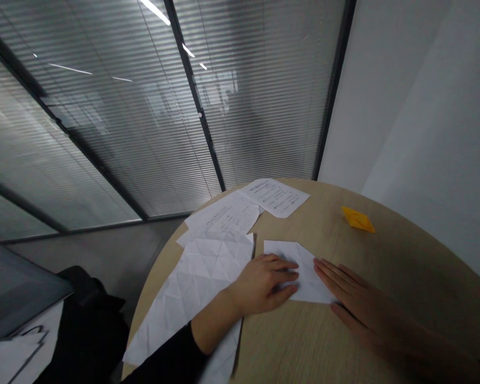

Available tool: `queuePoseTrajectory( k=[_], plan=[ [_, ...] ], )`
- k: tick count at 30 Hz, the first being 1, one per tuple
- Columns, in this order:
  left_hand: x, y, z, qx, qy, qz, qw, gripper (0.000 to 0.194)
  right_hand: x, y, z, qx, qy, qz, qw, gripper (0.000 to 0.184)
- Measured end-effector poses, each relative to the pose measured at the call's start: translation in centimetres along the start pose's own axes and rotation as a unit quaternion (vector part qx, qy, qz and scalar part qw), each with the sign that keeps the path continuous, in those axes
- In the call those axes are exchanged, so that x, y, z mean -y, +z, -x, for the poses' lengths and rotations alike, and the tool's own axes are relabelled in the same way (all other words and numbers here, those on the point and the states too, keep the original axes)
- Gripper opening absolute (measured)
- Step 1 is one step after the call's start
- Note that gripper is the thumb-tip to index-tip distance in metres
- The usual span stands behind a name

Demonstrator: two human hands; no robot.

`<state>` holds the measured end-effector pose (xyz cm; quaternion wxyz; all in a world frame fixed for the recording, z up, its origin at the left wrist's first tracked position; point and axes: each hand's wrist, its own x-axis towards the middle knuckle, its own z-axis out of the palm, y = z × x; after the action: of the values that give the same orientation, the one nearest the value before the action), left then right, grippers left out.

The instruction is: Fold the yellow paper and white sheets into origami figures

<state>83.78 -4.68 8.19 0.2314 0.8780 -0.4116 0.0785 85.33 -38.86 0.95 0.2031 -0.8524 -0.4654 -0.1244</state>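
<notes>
Now, folded sheet: white folded paper point(304, 272) lies flat on the round wooden table point(408, 266), between both hands.
Left hand: the left hand point(262, 285) is palm-down and ungripping, its fingers resting on the paper.
Right hand: the right hand point(364, 304) is flat and open, its fingertips point(320, 269) touching the paper's right part.
Left of hands: a creased white sheet point(188, 298) lies under the left forearm.
Far edge: printed sheets point(274, 197) overlap, touching the creased sheet.
Right: an orange folded paper point(358, 220) lies well apart.
Floor, lower left: a black bag point(90, 330), its contents hidden.
</notes>
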Motion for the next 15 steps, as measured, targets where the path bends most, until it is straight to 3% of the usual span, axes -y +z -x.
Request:
queuePoseTrajectory(
  k=[3, 10, 15],
  plan=[
    [0.0, 0.0, 0.0, 0.001, -0.003, -0.001, 1.000, 0.031, -1.1, 0.5, -1.7, 0.000, -0.003, -0.001, 1.000, 0.086],
    [0.1, 0.4, 0.3, -0.004, -0.010, 0.011, 1.000, 0.033, -3.4, 3.0, -9.0, 0.016, 0.015, 0.039, 0.999, 0.069],
    [0.1, 0.8, 0.6, -0.055, -0.052, 0.057, 0.995, 0.029, -3.0, 2.4, -9.8, 0.031, 0.011, 0.033, 0.999, 0.069]
  ],
)
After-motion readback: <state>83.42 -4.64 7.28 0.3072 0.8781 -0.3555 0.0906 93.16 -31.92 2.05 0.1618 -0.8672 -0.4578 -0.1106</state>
